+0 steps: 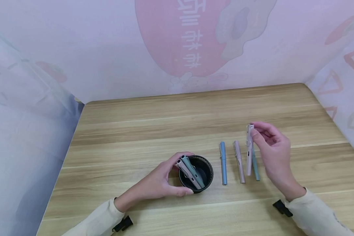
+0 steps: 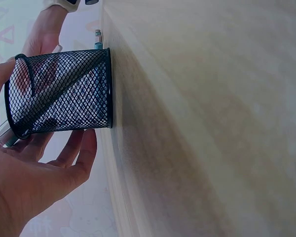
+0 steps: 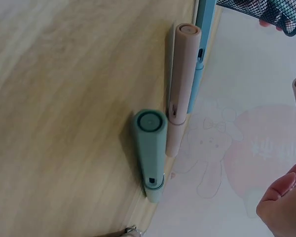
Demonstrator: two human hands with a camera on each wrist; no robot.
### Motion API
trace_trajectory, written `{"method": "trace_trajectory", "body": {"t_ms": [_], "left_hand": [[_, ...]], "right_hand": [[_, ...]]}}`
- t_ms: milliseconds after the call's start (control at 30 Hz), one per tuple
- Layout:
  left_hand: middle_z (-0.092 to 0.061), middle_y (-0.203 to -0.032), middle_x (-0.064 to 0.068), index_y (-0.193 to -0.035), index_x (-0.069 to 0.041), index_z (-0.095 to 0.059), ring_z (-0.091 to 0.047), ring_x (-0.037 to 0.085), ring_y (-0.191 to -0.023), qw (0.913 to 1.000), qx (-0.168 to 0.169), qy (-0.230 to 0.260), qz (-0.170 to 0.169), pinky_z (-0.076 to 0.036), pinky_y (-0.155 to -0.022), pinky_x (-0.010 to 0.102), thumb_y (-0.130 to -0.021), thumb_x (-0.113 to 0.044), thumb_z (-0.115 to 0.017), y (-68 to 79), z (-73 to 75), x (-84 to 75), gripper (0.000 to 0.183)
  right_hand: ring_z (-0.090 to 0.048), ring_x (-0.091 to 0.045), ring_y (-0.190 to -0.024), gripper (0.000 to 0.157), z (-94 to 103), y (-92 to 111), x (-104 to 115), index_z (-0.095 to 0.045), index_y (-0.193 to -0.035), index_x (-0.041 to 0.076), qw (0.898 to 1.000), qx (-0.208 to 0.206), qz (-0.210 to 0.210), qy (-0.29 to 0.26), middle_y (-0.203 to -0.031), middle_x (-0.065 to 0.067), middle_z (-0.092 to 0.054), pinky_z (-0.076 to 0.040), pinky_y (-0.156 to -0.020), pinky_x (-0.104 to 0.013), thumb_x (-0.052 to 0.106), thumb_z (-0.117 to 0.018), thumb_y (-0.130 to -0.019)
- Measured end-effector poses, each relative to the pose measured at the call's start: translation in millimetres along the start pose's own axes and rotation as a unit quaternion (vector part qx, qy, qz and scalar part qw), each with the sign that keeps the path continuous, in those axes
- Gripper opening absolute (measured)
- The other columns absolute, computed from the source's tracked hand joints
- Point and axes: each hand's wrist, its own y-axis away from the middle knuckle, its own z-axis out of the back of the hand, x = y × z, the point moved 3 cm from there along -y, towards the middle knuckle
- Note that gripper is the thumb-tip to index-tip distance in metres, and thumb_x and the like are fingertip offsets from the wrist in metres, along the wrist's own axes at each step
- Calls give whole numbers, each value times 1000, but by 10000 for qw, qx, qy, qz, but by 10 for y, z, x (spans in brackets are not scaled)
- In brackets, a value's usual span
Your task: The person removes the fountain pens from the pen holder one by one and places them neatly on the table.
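Note:
My left hand (image 1: 162, 178) grips a black mesh pen cup (image 1: 208, 173), thumb on the near side and fingers on the far side. The left wrist view shows the cup (image 2: 84, 94) and its mesh wall from the side. A green pen (image 1: 194, 168) and a pinkish-grey pen (image 1: 187, 173) lean inside toward the left rim. To the right, my right hand (image 1: 274, 154) pinches a pale pink pen (image 1: 249, 157) by its clip end, above the table. Beneath and beside it, a second green pen (image 1: 255, 168) lies partly hidden by the held one.
A blue pen (image 1: 223, 164) and a mauve pen (image 1: 239, 164) lie side by side between the cup and the right hand. Everything is on a wood-grain table (image 1: 129, 127). Printed cloth walls (image 1: 106, 59) stand behind it and along its sides.

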Motion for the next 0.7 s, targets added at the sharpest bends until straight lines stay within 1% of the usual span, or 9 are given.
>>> {"method": "trace_trajectory", "body": {"t_ms": [100, 200, 367, 500, 700], "left_hand": [[-69, -138, -5, -162, -31, -45, -65, 18, -123, 10000, -2, -23, 6, -52, -111, 44, -89, -33, -95, 0, 0, 0, 89], [-69, -137, -5, -163, -27, -45, -65, 18, -123, 10000, -3, -25, 19, -52, -111, 43, -89, -33, -95, 0, -1, -2, 90], [-69, -137, -6, -163, -24, -44, -65, 18, -122, 10000, 4, -23, 23, -52, -110, 43, -89, -33, -95, 1, -3, 5, 91], [-69, -137, -7, -163, -28, -44, -66, 18, -122, 10000, 3, -4, 25, -52, -110, 43, -88, -32, -95, 1, -4, 13, 90], [-68, -139, -5, -161, -36, -45, -65, 18, -122, 10000, -12, -2, 30, -51, -111, 43, -89, -33, -95, 1, 2, 1, 88]], "right_hand": [[-70, -16, -89, 20, 43, -11, -20, -74, -122, -7, 10000, -33, -33, 86, -105, -11, -75, -58, -79, -19, -3, -74, -102], [-70, -15, -90, 22, 80, -18, -46, -74, -123, -7, 9999, -25, -94, 108, -106, -9, -75, -58, -80, -18, -2, -74, -102], [-70, -14, -88, 22, 130, -31, -71, -74, -124, -6, 9998, -69, -168, 91, -105, -9, -75, -58, -76, -17, 0, -75, -103], [-70, -14, -88, 23, 173, -48, -73, -74, -124, -7, 9998, -129, -174, 31, -104, -9, -75, -58, -78, -18, 1, -75, -102], [-70, -12, -88, 21, 253, -69, -68, -75, -123, -4, 9990, -239, -339, 180, -105, -7, -76, -58, -78, -17, 2, -75, -103]]}}
